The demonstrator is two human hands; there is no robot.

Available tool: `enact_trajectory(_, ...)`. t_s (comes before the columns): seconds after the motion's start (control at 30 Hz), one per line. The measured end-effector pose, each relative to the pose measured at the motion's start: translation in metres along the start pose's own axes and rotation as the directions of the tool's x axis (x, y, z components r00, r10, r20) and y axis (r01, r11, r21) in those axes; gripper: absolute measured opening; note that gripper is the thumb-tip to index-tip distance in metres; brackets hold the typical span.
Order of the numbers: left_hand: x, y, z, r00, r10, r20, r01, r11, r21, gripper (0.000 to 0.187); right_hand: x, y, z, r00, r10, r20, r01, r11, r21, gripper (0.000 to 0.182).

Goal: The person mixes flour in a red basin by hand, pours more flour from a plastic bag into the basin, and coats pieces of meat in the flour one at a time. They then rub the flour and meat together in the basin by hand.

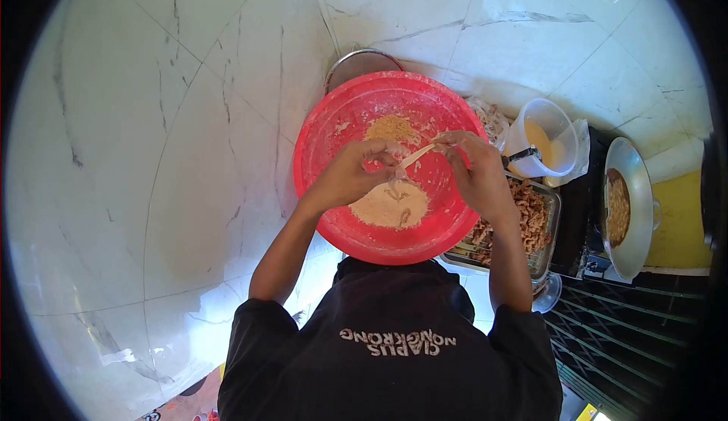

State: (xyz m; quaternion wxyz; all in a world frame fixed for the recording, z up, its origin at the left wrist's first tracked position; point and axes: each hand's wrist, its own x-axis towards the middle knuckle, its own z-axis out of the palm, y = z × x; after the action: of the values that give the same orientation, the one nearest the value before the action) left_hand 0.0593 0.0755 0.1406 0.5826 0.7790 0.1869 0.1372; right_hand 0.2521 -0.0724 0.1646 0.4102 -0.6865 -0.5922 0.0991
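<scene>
A large red basin (307,156) is in front of my body. Pale flour (383,207) lies heaped in its near half, with a few coated pieces on it. Over the basin, my left hand (353,175) pinches the lower end of a pale, thin strip (415,157), its fingertips dusted with flour. The upper end of that strip is between the closed fingertips of my right hand (479,175). What the strip is made of, I cannot make out. A coarser yellowish crumb heap (392,128) sits at the basin's far side.
To the right are a rack tray (555,216) of brown fried pieces (531,212) and a clear tub (570,137) of yellowish liquid. Farther right, a wok (641,231) holds brown, bubbling contents. A metal-rimmed container (356,59) stands behind the basin, near the tiled wall (425,12).
</scene>
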Motion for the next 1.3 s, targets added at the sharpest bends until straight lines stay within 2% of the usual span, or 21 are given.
enact_trajectory(0.13,0.002,0.002,-0.002,0.999,-0.039,-0.002,0.039,0.997,-0.07,0.017,-0.004,0.003,-0.003,1.0,0.01,-0.017,-0.012,0.996,-0.088,0.019)
enact_trajectory(0.23,0.004,0.0,0.002,1.0,0.015,-0.027,-0.018,0.996,-0.087,0.016,-0.003,-0.003,0.008,0.981,-0.186,-0.06,0.182,0.981,-0.069,0.024)
enact_trajectory(0.33,0.006,0.006,0.003,0.999,0.039,0.004,-0.039,0.995,-0.094,0.016,-0.005,-0.004,0.018,0.976,-0.212,0.046,0.213,0.977,-0.008,0.024)
enact_trajectory(0.43,0.006,0.009,0.003,0.996,0.086,-0.019,-0.087,0.996,-0.033,0.017,-0.005,-0.002,0.021,0.984,-0.147,0.101,0.148,0.989,-0.005,0.021)
enact_trajectory(0.53,0.004,0.003,0.002,0.998,0.042,-0.043,-0.041,0.999,0.02,0.018,-0.003,-0.001,0.022,0.976,-0.205,0.072,0.206,0.978,-0.016,0.01)
enact_trajectory(0.63,0.003,0.0,0.005,0.99,0.112,-0.083,-0.09,0.968,0.235,0.018,-0.003,-0.004,0.021,0.973,-0.22,0.07,0.227,0.967,-0.112,0.007)
enact_trajectory(0.73,0.0,0.005,0.009,0.974,0.198,-0.108,-0.118,0.856,0.503,0.013,-0.005,-0.006,0.028,0.981,-0.19,0.026,0.19,0.945,-0.266,0.009)
enact_trajectory(0.83,0.002,0.001,0.011,0.971,0.19,-0.143,-0.098,0.867,0.488,0.012,-0.005,-0.008,0.034,0.982,-0.18,-0.053,0.156,0.94,-0.302,0.011)
enact_trajectory(0.93,-0.003,0.008,0.008,0.969,0.218,-0.116,-0.153,0.898,0.414,0.012,-0.005,0.004,0.029,0.997,-0.016,-0.07,-0.01,0.937,-0.35,0.011)
enact_trajectory(1.03,-0.005,0.009,0.005,0.986,0.093,-0.139,-0.057,0.967,0.247,0.015,-0.006,0.004,0.024,0.945,0.314,0.093,-0.306,0.948,-0.087,0.01)
enact_trajectory(1.13,-0.003,0.004,0.006,0.988,0.008,-0.152,0.009,0.994,0.111,0.023,-0.01,0.009,0.021,0.935,0.225,0.273,-0.179,0.967,-0.183,0.018)
enact_trajectory(1.23,-0.004,-0.002,0.008,0.99,-0.071,-0.118,0.068,0.997,-0.03,0.043,-0.015,0.007,0.031,0.998,-0.014,0.054,0.016,0.999,-0.04,0.023)
enact_trajectory(1.3,-0.003,0.002,0.007,0.996,-0.053,-0.077,0.051,0.998,-0.024,0.055,-0.012,0.001,0.027,0.991,-0.081,0.107,0.07,0.992,0.106,0.023)
